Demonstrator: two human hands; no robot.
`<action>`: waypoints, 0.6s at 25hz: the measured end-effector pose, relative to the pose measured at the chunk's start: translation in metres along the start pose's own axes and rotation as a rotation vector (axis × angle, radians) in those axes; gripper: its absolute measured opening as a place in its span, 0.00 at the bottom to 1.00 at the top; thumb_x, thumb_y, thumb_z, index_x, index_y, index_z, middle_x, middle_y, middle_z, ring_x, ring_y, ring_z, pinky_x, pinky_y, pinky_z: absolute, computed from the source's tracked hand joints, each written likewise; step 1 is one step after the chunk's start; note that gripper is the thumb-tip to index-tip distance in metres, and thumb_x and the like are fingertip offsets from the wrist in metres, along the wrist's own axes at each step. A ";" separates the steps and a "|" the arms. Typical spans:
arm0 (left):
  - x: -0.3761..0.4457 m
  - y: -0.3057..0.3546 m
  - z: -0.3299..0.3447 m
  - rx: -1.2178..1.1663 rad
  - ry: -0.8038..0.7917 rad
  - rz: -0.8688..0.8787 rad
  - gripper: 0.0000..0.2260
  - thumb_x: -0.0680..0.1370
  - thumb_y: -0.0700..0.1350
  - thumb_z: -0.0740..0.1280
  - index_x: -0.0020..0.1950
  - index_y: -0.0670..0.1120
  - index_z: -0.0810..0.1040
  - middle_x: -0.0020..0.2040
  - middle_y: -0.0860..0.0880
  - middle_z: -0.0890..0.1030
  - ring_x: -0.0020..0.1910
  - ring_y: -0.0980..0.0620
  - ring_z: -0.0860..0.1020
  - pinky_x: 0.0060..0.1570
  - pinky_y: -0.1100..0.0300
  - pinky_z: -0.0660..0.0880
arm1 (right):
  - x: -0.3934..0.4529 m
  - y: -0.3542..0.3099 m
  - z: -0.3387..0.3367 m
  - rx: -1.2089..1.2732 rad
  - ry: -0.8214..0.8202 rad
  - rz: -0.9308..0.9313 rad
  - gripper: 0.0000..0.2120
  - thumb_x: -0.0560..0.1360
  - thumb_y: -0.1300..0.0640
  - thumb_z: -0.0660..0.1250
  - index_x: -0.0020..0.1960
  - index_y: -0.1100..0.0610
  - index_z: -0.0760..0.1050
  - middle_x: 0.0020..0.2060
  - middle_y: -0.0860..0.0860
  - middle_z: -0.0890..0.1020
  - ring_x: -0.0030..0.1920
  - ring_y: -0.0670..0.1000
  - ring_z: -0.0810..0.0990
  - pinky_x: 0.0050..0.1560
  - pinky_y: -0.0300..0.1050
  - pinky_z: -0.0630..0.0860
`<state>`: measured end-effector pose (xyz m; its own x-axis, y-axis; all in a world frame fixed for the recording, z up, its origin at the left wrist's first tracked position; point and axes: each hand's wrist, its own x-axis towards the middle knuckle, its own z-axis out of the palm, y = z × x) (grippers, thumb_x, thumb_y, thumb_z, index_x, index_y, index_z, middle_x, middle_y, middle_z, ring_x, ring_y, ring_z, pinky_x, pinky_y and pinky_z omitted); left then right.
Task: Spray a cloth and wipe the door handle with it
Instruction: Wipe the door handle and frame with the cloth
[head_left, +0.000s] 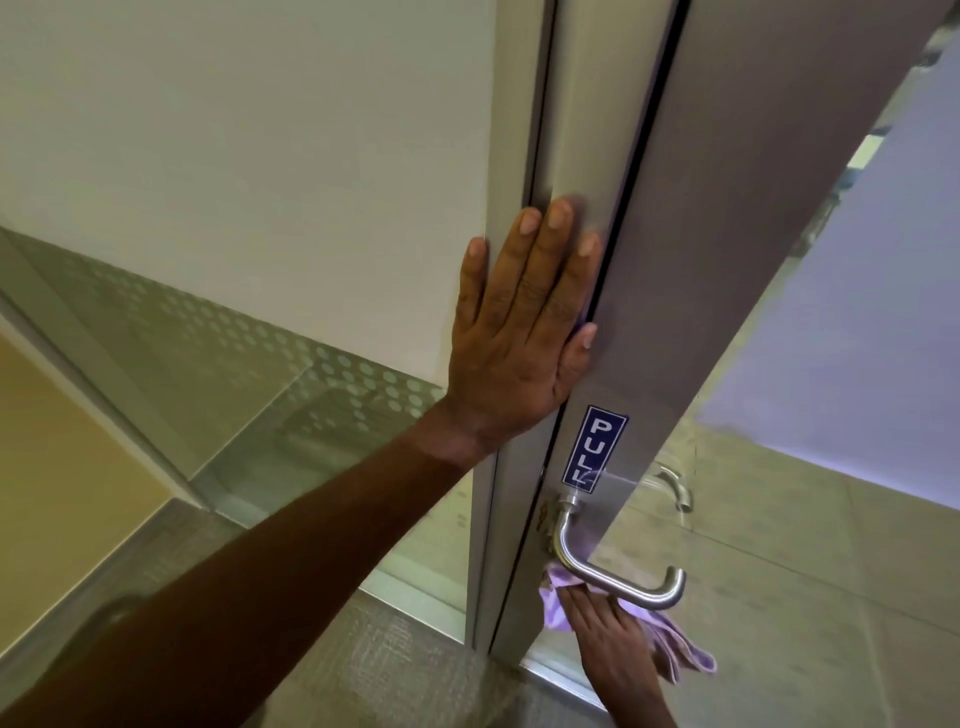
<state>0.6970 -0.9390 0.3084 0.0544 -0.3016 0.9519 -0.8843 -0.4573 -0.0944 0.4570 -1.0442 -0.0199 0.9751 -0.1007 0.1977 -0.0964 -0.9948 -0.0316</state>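
Observation:
A brushed-metal lever door handle (618, 579) sticks out from the grey door stile (727, 208) at the lower middle. My right hand (608, 644) reaches up from the bottom edge and lies just below the lever. Its fingers are straight and press a lilac cloth (683, 652) against the underside of the handle. The cloth shows beyond my fingertips and hangs loose to the right. My left hand (519, 338) lies flat with spread fingers on the door frame's edge, above the handle. No spray bottle is in view.
A blue PULL sticker (592, 449) sits on the stile right above the handle. A second lever (675, 491) shows through the glass on the door's far side. A frosted, dotted glass panel (234, 338) fills the left, with floor below.

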 end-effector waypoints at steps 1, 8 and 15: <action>0.000 0.000 0.000 0.000 0.001 0.001 0.30 0.88 0.54 0.48 0.86 0.50 0.38 0.85 0.47 0.52 0.86 0.52 0.39 0.85 0.45 0.43 | -0.001 0.001 -0.003 -0.016 -0.022 -0.003 0.31 0.69 0.62 0.56 0.70 0.58 0.79 0.62 0.54 0.86 0.57 0.58 0.88 0.57 0.54 0.84; 0.001 0.001 0.001 0.018 -0.006 -0.067 0.25 0.87 0.54 0.48 0.81 0.41 0.59 0.79 0.40 0.60 0.85 0.53 0.39 0.84 0.45 0.45 | 0.042 0.004 -0.051 -0.076 0.322 0.107 0.14 0.80 0.50 0.63 0.63 0.54 0.75 0.60 0.55 0.77 0.57 0.62 0.76 0.55 0.60 0.70; 0.002 0.001 0.005 0.035 -0.012 -0.064 0.24 0.87 0.54 0.47 0.77 0.41 0.62 0.77 0.40 0.61 0.85 0.43 0.54 0.83 0.45 0.46 | 0.020 0.003 -0.005 0.047 -0.172 0.112 0.27 0.71 0.58 0.59 0.69 0.58 0.77 0.56 0.56 0.88 0.52 0.58 0.87 0.51 0.54 0.83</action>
<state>0.6982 -0.9444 0.3091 0.1157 -0.2805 0.9528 -0.8620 -0.5049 -0.0440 0.4749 -1.0494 -0.0107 0.9789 -0.2031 0.0200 -0.2006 -0.9755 -0.0907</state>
